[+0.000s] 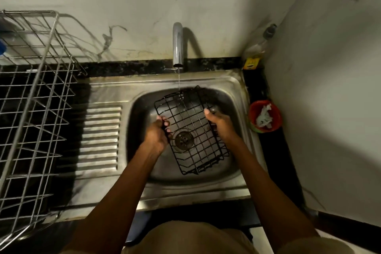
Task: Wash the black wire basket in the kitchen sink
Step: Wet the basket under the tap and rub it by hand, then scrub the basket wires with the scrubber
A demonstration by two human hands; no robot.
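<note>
The black wire basket (190, 130) is held tilted over the bowl of the steel sink (144, 171), above the drain. My left hand (156, 133) grips its left rim with fingers curled through the wires. On the right rim, my right hand (219, 123) holds it with the thumb on top. A thin stream of water runs from the chrome tap (178, 47) onto the basket's far end.
A large steel wire dish rack (35, 97) stands on the counter to the left, next to the ribbed drainboard (101, 138). A red bowl (265, 116) with pale scraps sits right of the sink, and a bottle (255, 53) stands in the back corner. Marble walls close the back and right.
</note>
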